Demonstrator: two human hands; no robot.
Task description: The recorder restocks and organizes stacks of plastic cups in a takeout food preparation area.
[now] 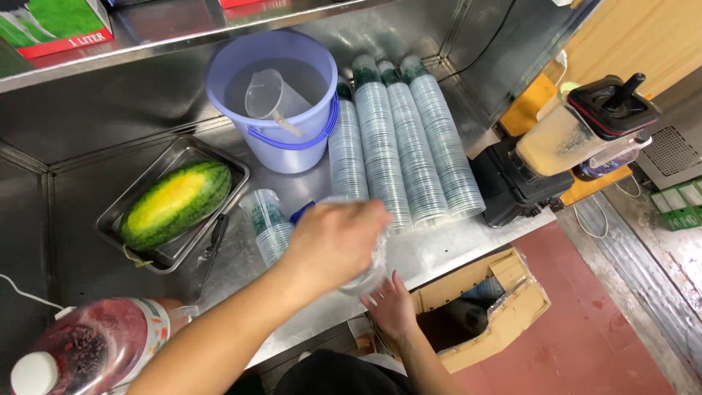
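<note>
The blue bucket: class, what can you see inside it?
Inside the blue bucket a clear plastic measuring jug lies tilted. Its handle points toward the front wall. The bucket's floor beneath the jug is hidden.
</note>
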